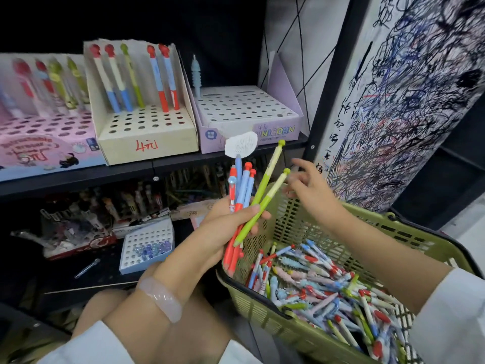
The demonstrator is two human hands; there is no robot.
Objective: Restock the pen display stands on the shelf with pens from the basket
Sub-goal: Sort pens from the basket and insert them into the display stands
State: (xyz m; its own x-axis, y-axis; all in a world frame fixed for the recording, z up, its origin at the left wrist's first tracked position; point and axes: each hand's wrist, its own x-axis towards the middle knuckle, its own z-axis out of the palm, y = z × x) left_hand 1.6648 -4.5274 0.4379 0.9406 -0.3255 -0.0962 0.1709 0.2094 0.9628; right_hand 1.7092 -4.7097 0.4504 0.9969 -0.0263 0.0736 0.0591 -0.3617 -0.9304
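Left hand (231, 222) closed around a bundle of pens (246, 200), long axes tilted up and right, caps toward the shelf. Right hand (312, 190) open, empty, just right of the green caps (nearer them than the cream stand (147, 132), up-left). Basket (294, 327) of pens below.

To my right stands a white panel (409, 101) covered in black and blue scribbles, next to a black shelf post (333, 82). On the lower shelf sits a small blue-edged white tray (147, 246) with holes and a few clear bluish trinkets in it. A single pen (87, 268) lies loose just left of it. A pale bangle (161, 298) circles my wrist.
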